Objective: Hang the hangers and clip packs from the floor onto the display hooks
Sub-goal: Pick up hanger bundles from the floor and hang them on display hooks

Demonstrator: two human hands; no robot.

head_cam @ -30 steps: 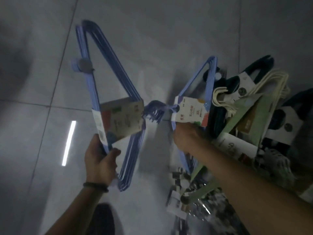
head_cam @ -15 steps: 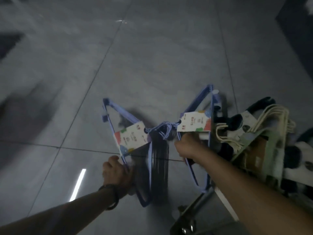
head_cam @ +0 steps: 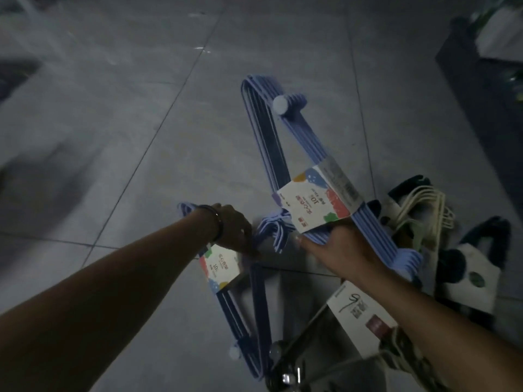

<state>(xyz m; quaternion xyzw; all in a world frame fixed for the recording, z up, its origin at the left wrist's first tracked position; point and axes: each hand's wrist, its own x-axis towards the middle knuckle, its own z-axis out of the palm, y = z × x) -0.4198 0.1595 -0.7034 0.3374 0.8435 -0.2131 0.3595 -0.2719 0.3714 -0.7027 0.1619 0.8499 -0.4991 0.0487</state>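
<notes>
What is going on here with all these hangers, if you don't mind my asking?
A person holds two packs of blue hangers above the tiled floor. The left hand grips the lower blue pack, the right hand grips the upper blue pack under its label. Cream hangers and dark hangers lie on the floor at right. No display hooks are in view.

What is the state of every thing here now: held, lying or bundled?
left hand: grips the left blue hanger pack.
right hand: holds the right blue hanger pack from below.
left blue hanger pack: banded by its label, held low.
right blue hanger pack: banded, lifted, tilted.
cream hangers: bundled, lying in the pile.
dark hanger pack: labelled, lying in the pile.
</notes>
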